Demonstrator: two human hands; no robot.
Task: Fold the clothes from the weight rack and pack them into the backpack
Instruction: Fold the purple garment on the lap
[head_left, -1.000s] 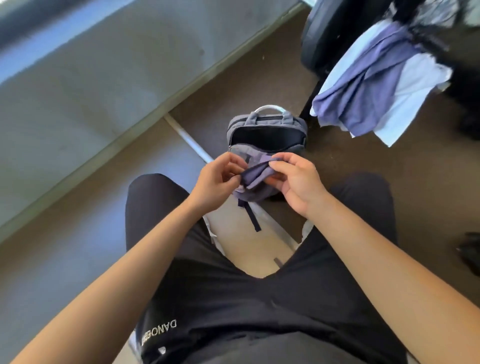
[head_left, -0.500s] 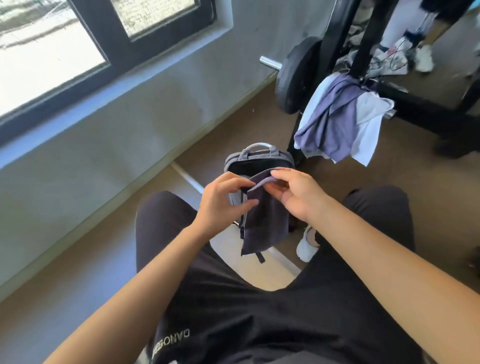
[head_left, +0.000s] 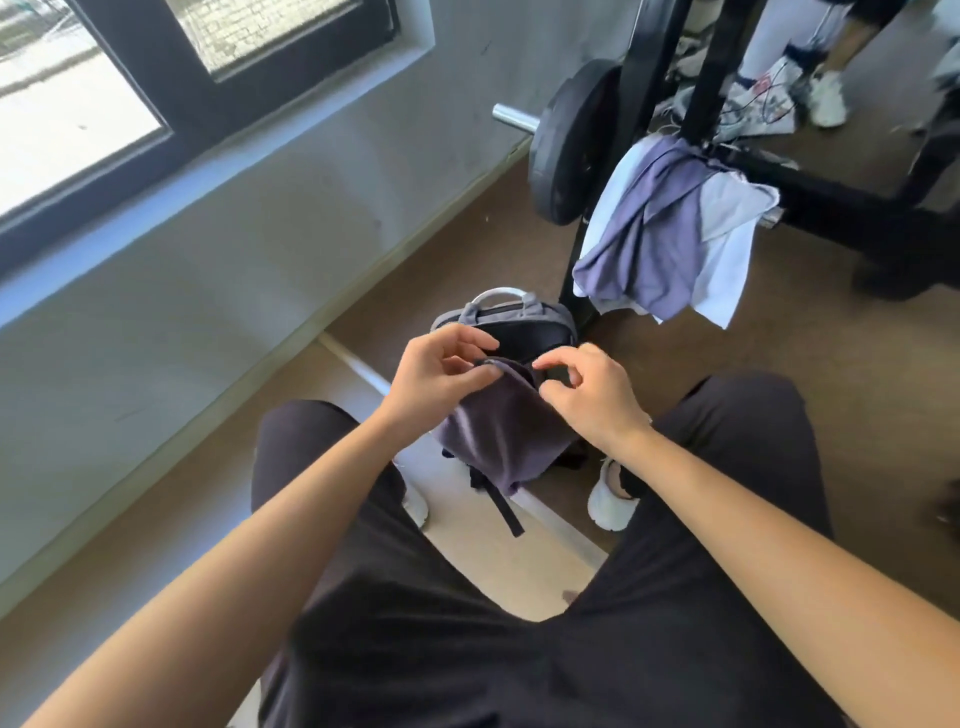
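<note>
Purple-grey knit cloth (head_left: 498, 436), a small garment, is hanging in front of the open grey fabric backpack (head_left: 506, 322), which is standing upright on the brown floor (head_left: 467, 249) between the seated person's white shoes.

Head view, the only one supplied. The left hand (head_left: 434, 382) is pinching the cloth's top edge between thumb and forefinger, just in front of the backpack's mouth. The right hand (head_left: 592, 397) is sitting at the cloth's other top corner with fingers loosely curled; whether it is actually gripping the fabric cannot be told, as the thumb and forefinger appear slightly parted. The cloth is draping down over the backpack's front face, with a dark strap (head_left: 504, 506) trailing below it.

Behind and to the right of the backpack, a purple garment (head_left: 649, 239) and a pale white garment (head_left: 727, 260) are hanging over the black metal weight rack (head_left: 810, 192), beside a black weight plate (head_left: 571, 140). These are awaiting folding, so the task is judged to be at an early stage.

Assessment of the step in hand: the fold is being set up. Good practice would be to secure both top corners evenly, keep the edge level and taut, then bring the corners together so the piece ends up narrower than the backpack's opening. A one-sided grip risks a skewed fold.
</note>
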